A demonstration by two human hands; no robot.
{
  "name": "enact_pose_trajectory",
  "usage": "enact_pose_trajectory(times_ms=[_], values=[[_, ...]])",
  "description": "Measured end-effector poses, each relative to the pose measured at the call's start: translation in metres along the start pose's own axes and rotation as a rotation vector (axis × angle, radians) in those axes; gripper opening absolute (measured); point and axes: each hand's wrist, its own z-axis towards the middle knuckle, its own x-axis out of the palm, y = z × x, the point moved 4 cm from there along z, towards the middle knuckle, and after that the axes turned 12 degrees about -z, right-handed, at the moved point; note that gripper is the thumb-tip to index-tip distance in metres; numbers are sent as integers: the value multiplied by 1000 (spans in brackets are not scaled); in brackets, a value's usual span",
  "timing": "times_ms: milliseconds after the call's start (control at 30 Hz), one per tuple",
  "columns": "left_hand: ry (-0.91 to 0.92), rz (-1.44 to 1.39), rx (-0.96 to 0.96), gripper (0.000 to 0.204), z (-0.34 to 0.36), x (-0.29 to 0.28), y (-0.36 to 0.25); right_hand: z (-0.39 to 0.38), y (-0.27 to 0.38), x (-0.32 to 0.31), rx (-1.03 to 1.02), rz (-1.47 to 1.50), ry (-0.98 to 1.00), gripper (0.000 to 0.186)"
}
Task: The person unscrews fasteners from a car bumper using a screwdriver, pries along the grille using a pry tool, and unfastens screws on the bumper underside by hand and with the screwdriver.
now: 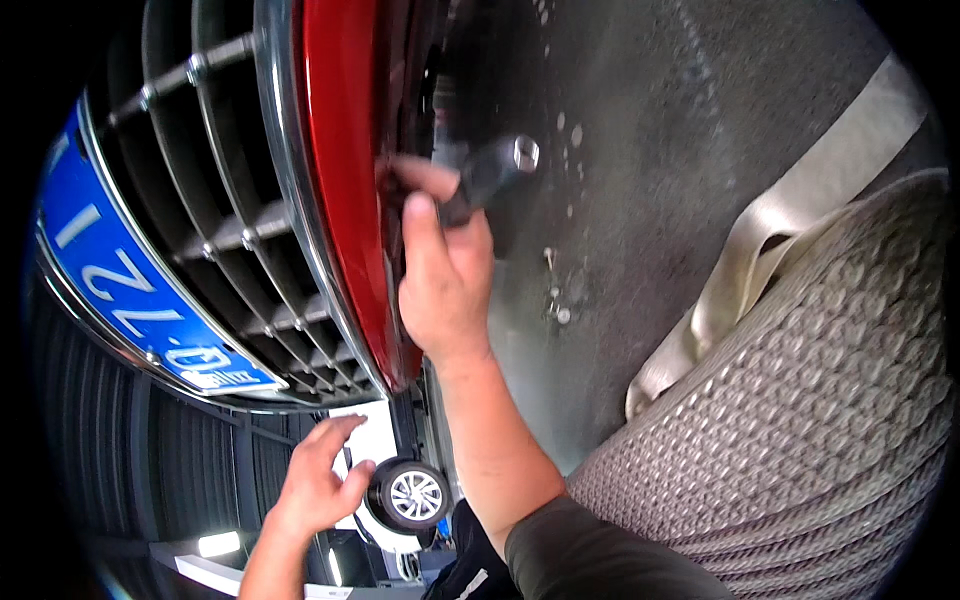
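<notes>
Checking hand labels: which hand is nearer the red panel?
Right. The right hand is at the edge of the red panel, around a dark tool; the left hand is apart from it, lower in the picture, below the grille.

- One view: left fisheye of the head pair, dark rim rounding off the corners.
- Very near a car's grille [210, 250] and red panel [345, 150], which fill left to centre.
- Rolled about a quarter turn: floor [640, 120] fills upper right, bright lamp [219, 544] low at left.
- Bare forearms [505, 440] close, entering from lower edge; white car [370, 435] well beyond, low centre.
</notes>
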Motion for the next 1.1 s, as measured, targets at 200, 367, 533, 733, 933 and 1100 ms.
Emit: enact_pose_trajectory(times_ms=[200,367,533,733,933,1100], values=[[-392,-89,46,63,27,36,46,-159,-119,-10,478,113,-55,29],[-314,-97,-136,72,28,58,33,-212,-181,-21,655,134,-25,29],[-329,-403,-370,57,52,63,54,-207,-200,-13,718,226,64,25],[-629,-639,-207,35,73,74,80,-197,-199,-12,619,290,123,25],[-532,-522,-221,39,54,69,121,-195,-201,-19,697,388,159,24],[-617,-477,-96,52,48,75,129,-200,-209,-21,689,315,182,22]])
